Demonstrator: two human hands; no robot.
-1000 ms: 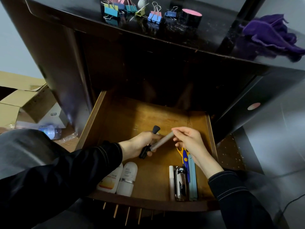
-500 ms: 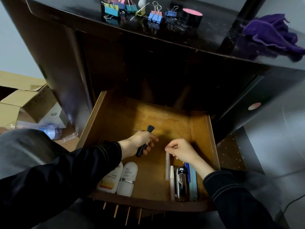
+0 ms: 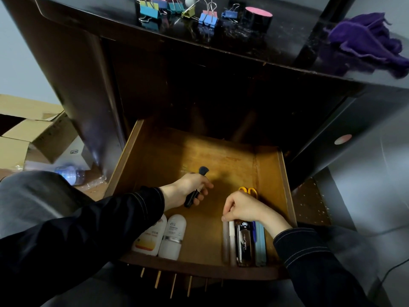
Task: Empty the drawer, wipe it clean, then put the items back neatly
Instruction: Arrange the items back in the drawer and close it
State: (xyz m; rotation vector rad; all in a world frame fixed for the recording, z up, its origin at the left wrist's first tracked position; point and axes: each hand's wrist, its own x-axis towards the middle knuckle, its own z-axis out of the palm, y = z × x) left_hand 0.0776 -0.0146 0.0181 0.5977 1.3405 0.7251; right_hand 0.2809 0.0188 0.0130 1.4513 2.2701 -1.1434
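Gripping a brush [image 3: 203,171] near bottles [image 3: 172,235], left hand [image 3: 188,192]; right hand [image 3: 245,208] pinches pen [image 3: 225,242] beside scissors [image 3: 249,191].

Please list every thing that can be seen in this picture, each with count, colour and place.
drawer: one, brown wood, open below the cabinet top
bottles: two, white, drawer front left
grey stick: one, grey, drawer front right
white stick: one, white, right of the grey stick
case: one, black with cartoon face, next in row
scissors: one, yellow handles, blue blades, right of the case
brush: one, dark, held over the drawer
binder clips: several, blue, teal, pink, cabinet top
tape roll: one, black, pink on top, cabinet top
cloth: one, purple, cabinet top right
cardboard boxes: count unclear, brown, floor left
left hand: one, grips the brush
right hand: one, fingers pinch the grey stick's top end
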